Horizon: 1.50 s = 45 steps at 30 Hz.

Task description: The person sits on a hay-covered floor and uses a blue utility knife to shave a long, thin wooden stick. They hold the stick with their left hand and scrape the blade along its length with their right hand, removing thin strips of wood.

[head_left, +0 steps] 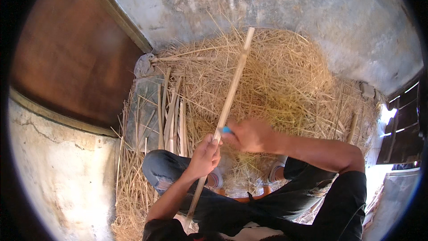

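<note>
A long, pale strip of split bamboo or wood [233, 85] slants across in front of me, from its far end over the straw down past my lap. My left hand [206, 157] is closed round it at about its middle. Just beyond that grip, my right hand [250, 135] is closed on a small blue-handled tool [226, 130], held against or very near the strip. Motion smears the right hand, so the tool's working end is hard to make out. I sit with knees apart, and the strip's near part passes between my legs.
Straw shavings [290, 67] are heaped ahead, against a stained wall [285, 0]. Several split strips [171, 120] lie left of the heap, next to a grey slab [141, 100]. A brown panel [76, 58] stands at far left. Part of an orange seat [266, 190] shows beneath me.
</note>
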Each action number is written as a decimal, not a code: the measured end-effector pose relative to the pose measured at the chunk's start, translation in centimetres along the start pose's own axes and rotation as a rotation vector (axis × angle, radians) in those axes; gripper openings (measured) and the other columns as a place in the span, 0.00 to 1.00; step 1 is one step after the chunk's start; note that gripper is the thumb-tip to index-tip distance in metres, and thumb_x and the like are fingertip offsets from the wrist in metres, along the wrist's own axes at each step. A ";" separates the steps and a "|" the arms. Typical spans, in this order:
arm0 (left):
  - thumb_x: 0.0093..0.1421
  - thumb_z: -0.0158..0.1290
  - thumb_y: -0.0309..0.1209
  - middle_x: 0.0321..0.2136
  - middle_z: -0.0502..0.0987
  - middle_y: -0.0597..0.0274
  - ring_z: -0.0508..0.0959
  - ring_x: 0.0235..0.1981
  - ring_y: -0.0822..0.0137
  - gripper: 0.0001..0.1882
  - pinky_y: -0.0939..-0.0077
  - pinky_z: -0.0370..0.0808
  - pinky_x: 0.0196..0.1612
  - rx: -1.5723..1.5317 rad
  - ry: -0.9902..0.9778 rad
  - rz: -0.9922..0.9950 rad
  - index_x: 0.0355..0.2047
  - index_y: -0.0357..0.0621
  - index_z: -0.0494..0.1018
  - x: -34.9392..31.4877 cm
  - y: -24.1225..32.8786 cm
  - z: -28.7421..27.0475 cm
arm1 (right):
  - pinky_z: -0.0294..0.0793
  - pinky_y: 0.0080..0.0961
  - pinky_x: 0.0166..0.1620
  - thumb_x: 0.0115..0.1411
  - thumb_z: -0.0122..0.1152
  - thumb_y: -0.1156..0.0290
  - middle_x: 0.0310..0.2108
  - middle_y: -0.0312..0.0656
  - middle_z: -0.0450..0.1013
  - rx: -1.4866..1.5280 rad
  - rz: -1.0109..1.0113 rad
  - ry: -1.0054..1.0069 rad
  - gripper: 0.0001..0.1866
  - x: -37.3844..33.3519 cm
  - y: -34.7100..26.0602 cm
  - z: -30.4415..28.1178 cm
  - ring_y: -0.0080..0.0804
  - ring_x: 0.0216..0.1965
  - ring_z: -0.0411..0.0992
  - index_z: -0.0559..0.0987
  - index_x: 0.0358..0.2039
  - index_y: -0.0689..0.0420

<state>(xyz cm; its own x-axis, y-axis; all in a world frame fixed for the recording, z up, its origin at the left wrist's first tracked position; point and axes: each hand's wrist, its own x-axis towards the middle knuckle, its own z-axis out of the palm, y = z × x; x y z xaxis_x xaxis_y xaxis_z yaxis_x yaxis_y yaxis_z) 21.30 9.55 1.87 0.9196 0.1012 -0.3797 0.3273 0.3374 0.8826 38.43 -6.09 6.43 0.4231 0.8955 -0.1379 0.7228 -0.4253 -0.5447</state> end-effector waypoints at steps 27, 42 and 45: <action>0.77 0.37 0.40 0.18 0.58 0.70 0.55 0.12 0.79 0.15 0.81 0.54 0.14 0.241 -0.004 0.192 0.46 0.40 0.64 1.3 2.8 1.8 | 0.73 0.52 0.29 0.69 0.52 0.50 0.23 0.54 0.75 -0.090 -0.242 0.482 0.19 2.6 5.7 -4.3 0.59 0.26 0.75 0.75 0.40 0.55; 0.75 0.39 0.33 0.20 0.61 0.71 0.62 0.18 0.79 0.10 0.80 0.60 0.21 0.306 -0.074 0.105 0.45 0.39 0.65 -0.4 3.4 2.2 | 0.66 0.47 0.25 0.71 0.52 0.53 0.15 0.51 0.68 -0.156 -0.084 0.681 0.20 2.3 10.7 -9.1 0.55 0.18 0.69 0.74 0.31 0.58; 0.75 0.38 0.34 0.19 0.61 0.71 0.60 0.16 0.79 0.10 0.79 0.59 0.19 0.273 -0.097 0.111 0.45 0.40 0.65 -0.5 3.5 2.1 | 0.66 0.46 0.24 0.70 0.52 0.53 0.15 0.50 0.68 -0.165 -0.082 0.681 0.20 2.6 10.7 -9.2 0.54 0.18 0.69 0.73 0.31 0.57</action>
<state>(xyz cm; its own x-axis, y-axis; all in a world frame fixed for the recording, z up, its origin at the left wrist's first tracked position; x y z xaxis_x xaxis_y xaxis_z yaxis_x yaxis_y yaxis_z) 22.46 8.70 5.75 0.9651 0.0295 -0.2603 0.2581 0.0637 0.9640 52.30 -9.48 7.87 0.5725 0.6676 0.4759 0.8177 -0.4224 -0.3912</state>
